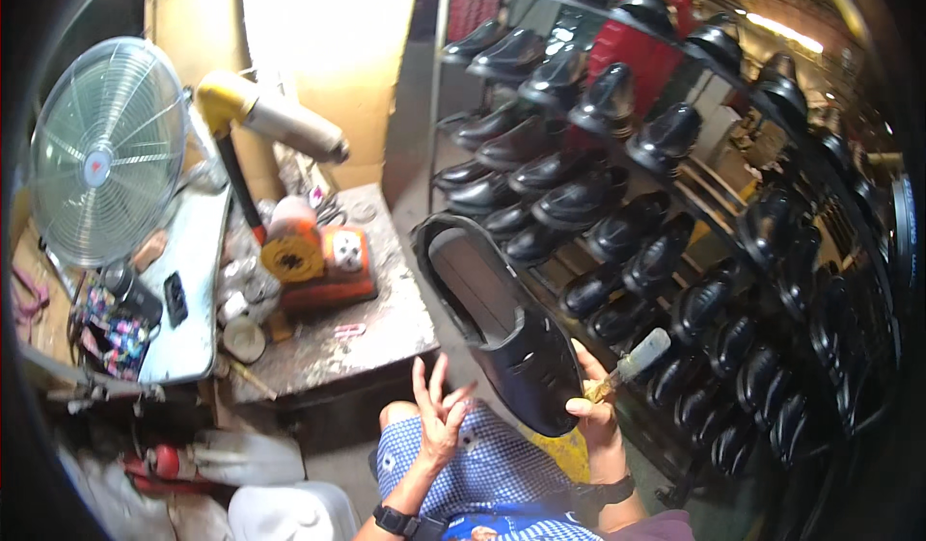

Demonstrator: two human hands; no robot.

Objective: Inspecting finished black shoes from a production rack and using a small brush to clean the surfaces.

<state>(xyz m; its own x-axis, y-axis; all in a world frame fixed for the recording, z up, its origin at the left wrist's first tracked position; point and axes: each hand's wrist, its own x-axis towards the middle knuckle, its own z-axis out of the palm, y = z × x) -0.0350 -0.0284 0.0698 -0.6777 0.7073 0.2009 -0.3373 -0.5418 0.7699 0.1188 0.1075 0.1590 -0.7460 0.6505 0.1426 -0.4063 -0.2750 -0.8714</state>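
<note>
A black shoe (540, 372) hangs in the air in front of me, its opening toward the upper left and its toe toward the lower right. My right hand (600, 420) is closed at the toe end, fingers partly hidden behind the shoe. The same hand also holds a small tool (641, 353) with a pale flat end and a yellowish part by my thumb; its exact kind is unclear. Just left of the shoe, my left hand (441, 420) has its fingers spread and holds nothing.
A worn workbench (400, 305) at left carries an orange machine (313, 271). Beyond it stand a yellow-topped lamp-like device (280, 117) and a large fan (106, 155). Racks of black shoes (579, 194) fill the right side. A white plastic container (289, 512) sits low at left.
</note>
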